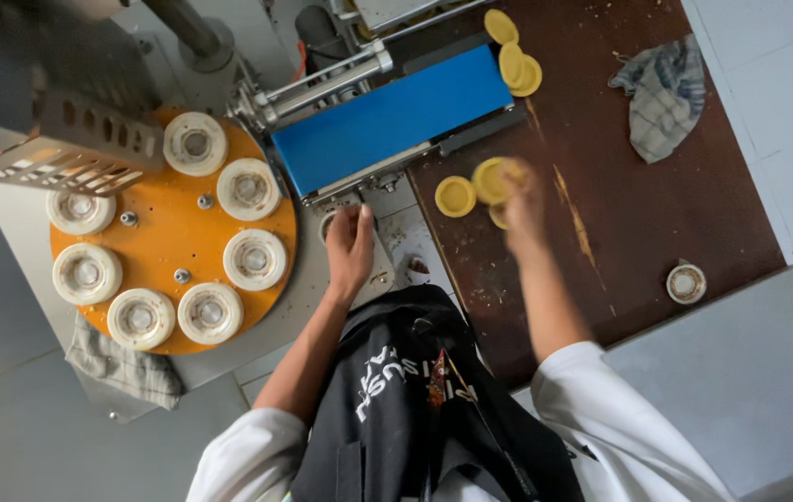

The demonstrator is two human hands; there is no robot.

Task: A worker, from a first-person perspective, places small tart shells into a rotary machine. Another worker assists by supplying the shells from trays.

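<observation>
Item 1. Left hand: laid palm-down on the grey machine deck just right of the orange turntable, over a small round fitting. Fingers curled together; whether this grip pinches anything I cannot tell.

Item 2. Right hand: blurred, over the brown counter, its grip pinching a yellow pastry disc by the edge, likely so the soft round keeps its shape.

Item 3. Loose yellow disc: flat on the counter just left of the held one, near the low end of the blue conveyor belt, where discs would slide off.

Item 4. Three more yellow discs: overlapping at the far right end of the belt.

Item 5. White ring moulds: seven, evenly spaced round the turntable rim, all open side up.

Item 6. Checked cloth: crumpled, far right on the counter, well apart from the discs.

Item 7. Spare white mould: alone, near right edge.
</observation>
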